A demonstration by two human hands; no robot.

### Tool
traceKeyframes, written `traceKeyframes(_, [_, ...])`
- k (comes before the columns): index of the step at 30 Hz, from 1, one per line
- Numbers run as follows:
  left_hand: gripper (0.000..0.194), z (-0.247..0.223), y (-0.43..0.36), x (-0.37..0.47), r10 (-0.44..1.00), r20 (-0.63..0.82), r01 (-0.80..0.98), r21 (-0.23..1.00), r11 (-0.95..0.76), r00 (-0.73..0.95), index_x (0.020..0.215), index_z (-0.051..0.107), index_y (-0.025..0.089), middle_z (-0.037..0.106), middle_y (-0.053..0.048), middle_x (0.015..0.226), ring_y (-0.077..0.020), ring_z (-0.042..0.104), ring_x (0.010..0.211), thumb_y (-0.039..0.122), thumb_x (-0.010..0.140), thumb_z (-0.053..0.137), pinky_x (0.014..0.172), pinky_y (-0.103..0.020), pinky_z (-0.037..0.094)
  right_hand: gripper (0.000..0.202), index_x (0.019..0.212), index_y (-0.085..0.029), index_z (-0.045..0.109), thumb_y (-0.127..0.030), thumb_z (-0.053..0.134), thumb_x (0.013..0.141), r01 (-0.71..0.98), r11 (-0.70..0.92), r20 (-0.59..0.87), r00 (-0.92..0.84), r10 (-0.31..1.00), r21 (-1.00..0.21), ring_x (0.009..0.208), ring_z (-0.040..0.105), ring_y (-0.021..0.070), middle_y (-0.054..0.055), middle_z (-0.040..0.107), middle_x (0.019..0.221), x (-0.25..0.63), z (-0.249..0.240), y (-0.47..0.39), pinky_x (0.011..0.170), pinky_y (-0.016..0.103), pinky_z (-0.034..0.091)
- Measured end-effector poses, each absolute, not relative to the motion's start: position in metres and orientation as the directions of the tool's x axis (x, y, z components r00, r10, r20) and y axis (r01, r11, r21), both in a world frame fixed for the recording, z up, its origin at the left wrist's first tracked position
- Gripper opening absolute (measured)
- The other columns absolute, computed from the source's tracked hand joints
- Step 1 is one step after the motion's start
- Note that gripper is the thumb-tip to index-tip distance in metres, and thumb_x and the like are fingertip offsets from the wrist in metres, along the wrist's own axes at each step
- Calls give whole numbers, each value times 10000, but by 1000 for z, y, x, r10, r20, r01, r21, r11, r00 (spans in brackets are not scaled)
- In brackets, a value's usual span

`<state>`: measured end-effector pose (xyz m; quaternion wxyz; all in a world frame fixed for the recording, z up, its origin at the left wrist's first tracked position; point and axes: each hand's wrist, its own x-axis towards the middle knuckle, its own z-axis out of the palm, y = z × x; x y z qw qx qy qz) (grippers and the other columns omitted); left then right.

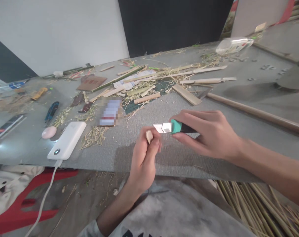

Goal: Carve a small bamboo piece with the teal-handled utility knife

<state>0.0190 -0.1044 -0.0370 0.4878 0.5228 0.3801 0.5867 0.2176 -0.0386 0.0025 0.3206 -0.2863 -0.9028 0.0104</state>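
Note:
My left hand (pixel 144 161) is closed around a small pale piece of wood (pixel 149 136), whose end shows between thumb and forefinger. My right hand (pixel 208 133) grips a utility knife (pixel 176 126) with a green and black handle. The knife's bare blade points left and lies close to the wood piece, over the fingers of my left hand; whether it touches them cannot be told. Both hands are above the grey table (pixel 124 144), near its front edge.
A white power bank (pixel 67 140) with a cable and a phone (pixel 110 112) lie left of my hands. Bamboo strips (pixel 147 98) and shavings are scattered beyond. A long rod (pixel 258 113) lies at right, with a plastic bottle (pixel 231 45) behind. Bamboo sticks (pixel 260 210) stand below the table edge.

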Motion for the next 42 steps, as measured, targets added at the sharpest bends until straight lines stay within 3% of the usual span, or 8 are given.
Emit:
traceKeyframes(4, [290, -38, -105, 16, 971, 231, -215, 953, -213, 65, 847, 476, 228, 353, 9, 784, -159, 314, 672, 447, 972, 621, 629, -303, 327, 239, 1029, -195, 581, -425, 521, 1057, 439, 843, 548, -643, 536, -310, 625, 474, 119, -7, 583, 773, 212, -3, -43, 576, 266, 312])
traceKeyframes(7, [373, -36, -107, 15, 968, 233, -171, 961, -215, 95, 903, 504, 232, 371, 1, 800, -160, 324, 679, 559, 923, 682, 624, -302, 324, 296, 1004, -195, 548, -477, 488, 1072, 379, 830, 499, -668, 552, -410, 586, 467, 114, -15, 562, 741, 205, -10, -49, 550, 256, 298])
traceKeyframes(10, [403, -34, -108, 15, 966, 248, -126, 963, -237, 75, 870, 484, 230, 385, -4, 805, -166, 354, 708, 572, 923, 689, 646, -307, 348, 355, 977, -197, 523, -526, 443, 1084, 346, 820, 470, -688, 552, -456, 561, 453, 112, -19, 543, 718, 201, -17, -55, 535, 258, 280])
traceKeyframes(17, [370, -32, -109, 13, 963, 249, -21, 968, -249, 103, 859, 504, 228, 385, -3, 799, -165, 352, 706, 557, 981, 621, 629, -312, 329, 373, 978, -189, 519, -528, 418, 1096, 339, 824, 476, -690, 545, -454, 573, 459, 111, -20, 538, 731, 201, -20, -55, 540, 261, 283])
traceKeyframes(33, [312, -40, -107, 10, 948, 278, -58, 960, -273, 152, 894, 503, 226, 348, 36, 707, -128, 309, 603, 498, 1012, 602, 542, -284, 281, 400, 961, -189, 522, -544, 400, 1098, 327, 827, 460, -709, 534, -456, 575, 434, 113, -23, 514, 730, 202, -20, -55, 553, 273, 281])
traceKeyframes(42, [321, -38, -108, 11, 942, 305, 54, 948, -315, 142, 871, 495, 217, 345, 39, 706, -119, 303, 604, 469, 1069, 502, 545, -285, 270, 372, 970, -184, 531, -513, 417, 1101, 343, 826, 462, -702, 542, -448, 589, 449, 115, -20, 524, 743, 201, -21, -53, 556, 281, 289])
